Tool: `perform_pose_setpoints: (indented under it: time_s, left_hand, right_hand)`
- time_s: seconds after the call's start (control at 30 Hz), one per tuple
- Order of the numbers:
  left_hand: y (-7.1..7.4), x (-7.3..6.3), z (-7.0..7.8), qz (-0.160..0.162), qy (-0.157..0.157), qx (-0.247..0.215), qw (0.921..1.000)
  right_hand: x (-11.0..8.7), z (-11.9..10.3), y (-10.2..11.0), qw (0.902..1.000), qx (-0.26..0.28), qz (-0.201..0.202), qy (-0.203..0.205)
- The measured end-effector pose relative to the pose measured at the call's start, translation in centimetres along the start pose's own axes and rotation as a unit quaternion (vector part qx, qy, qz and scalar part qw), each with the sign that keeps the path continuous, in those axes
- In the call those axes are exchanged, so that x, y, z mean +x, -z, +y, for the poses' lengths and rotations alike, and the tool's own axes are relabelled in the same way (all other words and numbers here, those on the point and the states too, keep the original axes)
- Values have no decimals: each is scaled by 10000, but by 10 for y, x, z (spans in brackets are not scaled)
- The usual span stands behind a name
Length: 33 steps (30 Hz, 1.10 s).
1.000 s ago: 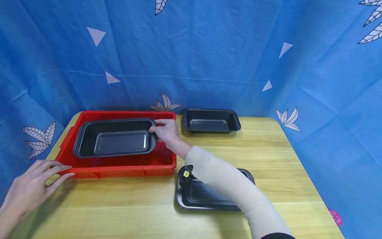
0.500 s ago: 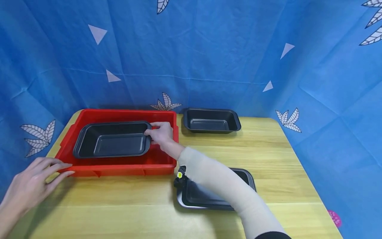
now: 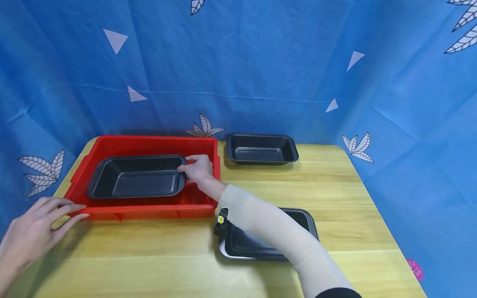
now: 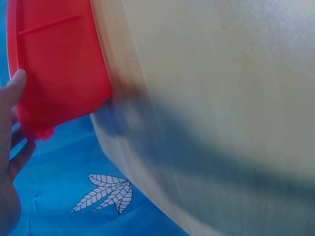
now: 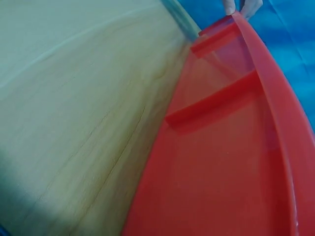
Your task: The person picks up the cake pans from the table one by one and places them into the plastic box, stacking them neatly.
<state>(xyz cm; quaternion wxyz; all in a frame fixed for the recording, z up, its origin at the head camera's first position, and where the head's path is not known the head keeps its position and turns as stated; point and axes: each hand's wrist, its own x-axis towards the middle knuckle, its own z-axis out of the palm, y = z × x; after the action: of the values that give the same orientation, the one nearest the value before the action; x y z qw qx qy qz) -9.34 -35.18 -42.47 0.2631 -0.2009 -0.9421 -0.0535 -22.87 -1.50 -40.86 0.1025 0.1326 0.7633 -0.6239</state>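
A black loaf pan (image 3: 145,184) lies inside the red plastic bin (image 3: 149,213) in the head view, its long side running left to right. My right hand (image 3: 199,169) grips the pan's right end, thumb over the rim and the other fingers beyond it. At the bin's front left corner, my left hand (image 3: 37,225) holds the rim between thumb and fingers. In the left wrist view the left thumb (image 4: 17,83) presses on the bin's outer wall. The pan is out of sight in the right wrist view, where the bin's wall (image 5: 211,162) fills much of the frame.
A smaller black loaf pan (image 3: 261,150) stands at the back of the wooden table (image 3: 156,265), right of the bin. A shallow black baking tray (image 3: 261,246) lies in front, partly covered by my right forearm. Blue cloth (image 3: 238,62) hangs behind and beside the table.
My right hand has moved left and slightly towards me with the loaf pan, which now sits lower in the bin. My left hand stays at the bin's corner.
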Motion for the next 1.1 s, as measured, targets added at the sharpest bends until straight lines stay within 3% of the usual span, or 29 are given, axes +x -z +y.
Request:
perform_pose_setpoints:
  time_s: [0.5,0.8,1.1]
  left_hand:
    - [-2,-2,-1,-198,135,5,9997]
    - [0,0,-1,-244,149,-20,9996]
    - [0,0,-1,-388,203,26,9990]
  right_hand:
    - [4,3,2,9992,-13,-232,-318]
    - [-1,-5,7,9973,-125,-577,-446]
    - [-8,-18,30,9901,-785,-1161,-35]
